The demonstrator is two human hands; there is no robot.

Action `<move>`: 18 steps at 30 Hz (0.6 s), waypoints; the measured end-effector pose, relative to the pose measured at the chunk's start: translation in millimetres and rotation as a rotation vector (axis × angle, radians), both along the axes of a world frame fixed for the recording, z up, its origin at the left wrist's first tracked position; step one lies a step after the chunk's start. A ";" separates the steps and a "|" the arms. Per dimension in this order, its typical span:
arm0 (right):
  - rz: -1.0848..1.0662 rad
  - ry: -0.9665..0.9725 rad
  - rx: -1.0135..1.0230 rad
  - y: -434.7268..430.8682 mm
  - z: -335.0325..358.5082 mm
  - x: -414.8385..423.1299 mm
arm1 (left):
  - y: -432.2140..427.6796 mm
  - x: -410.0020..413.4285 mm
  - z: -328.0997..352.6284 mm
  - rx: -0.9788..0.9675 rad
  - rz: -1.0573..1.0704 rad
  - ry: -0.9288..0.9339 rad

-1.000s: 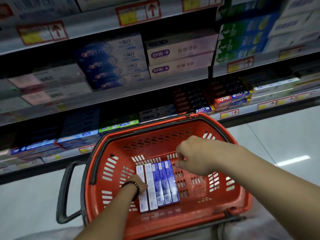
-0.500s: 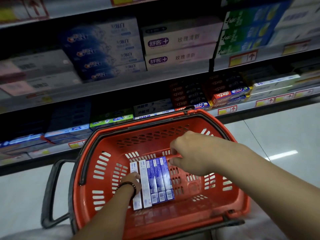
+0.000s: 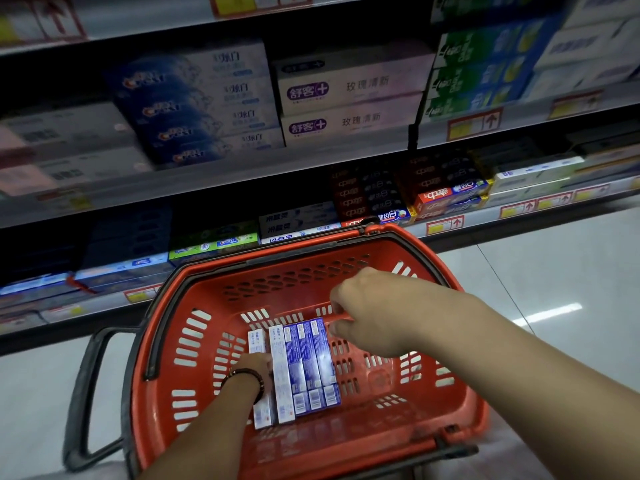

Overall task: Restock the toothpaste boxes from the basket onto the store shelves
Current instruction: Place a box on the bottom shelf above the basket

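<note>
Pick-up step: five toothpaste boxes [image 3: 298, 368] lie side by side in the red basket [image 3: 346, 443], shelves [image 3: 242, 183] at 12 o'clock. Left hand [image 3: 254, 367] rests against the row's 9 o'clock side, fingers hidden; right hand [image 3: 377, 313], fingers curled, sits at its 1 o'clock corner, grip unclear. Next, presumably squeeze the row and lift
</note>
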State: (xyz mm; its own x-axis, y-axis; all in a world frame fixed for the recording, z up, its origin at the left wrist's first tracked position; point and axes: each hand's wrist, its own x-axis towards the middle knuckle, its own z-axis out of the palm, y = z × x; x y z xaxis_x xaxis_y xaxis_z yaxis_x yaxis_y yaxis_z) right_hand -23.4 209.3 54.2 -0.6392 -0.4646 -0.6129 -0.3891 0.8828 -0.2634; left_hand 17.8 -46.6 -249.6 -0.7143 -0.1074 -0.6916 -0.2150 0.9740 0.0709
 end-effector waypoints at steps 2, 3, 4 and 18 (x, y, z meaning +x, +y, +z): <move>0.002 0.000 0.000 0.2 1.2 -0.1 | 0.2 -0.1 -1.5 -0.013 -0.020 0.000; 0.004 0.002 0.001 -0.3 1.3 -0.1 | 0.0 0.0 -1.1 -0.018 -0.019 0.008; 0.005 0.004 0.001 -0.5 1.6 -0.1 | 0.6 -0.4 1.1 -0.019 -0.014 0.016; 0.013 0.027 -0.005 -5.7 8.4 2.1 | -5.0 5.1 30.0 0.006 0.181 0.131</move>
